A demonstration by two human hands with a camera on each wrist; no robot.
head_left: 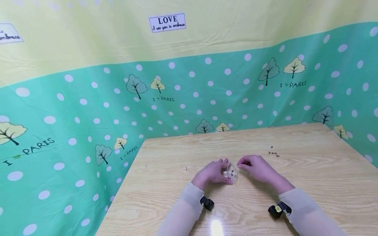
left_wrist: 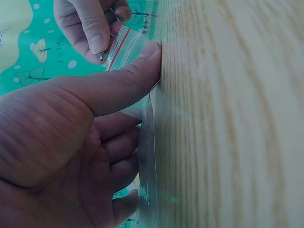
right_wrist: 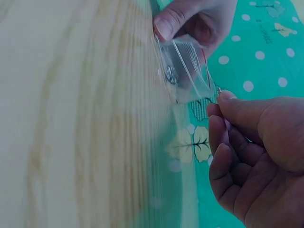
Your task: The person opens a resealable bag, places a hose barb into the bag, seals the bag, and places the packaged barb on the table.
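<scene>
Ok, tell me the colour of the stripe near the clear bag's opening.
Red; the stripe shows best in the left wrist view.

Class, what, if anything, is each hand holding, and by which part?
Left hand: a clear plastic bag, by its sides. Right hand: a small metal piece, pinched; which part is too small to tell.

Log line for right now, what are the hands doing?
left hand: holds bag | right hand: pinches metal bit near bag | bits: inside bag, more on table

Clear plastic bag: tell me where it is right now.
In the head view, the clear plastic bag is right of and below centre, between the left hand, which holds it, and the right hand.
</scene>
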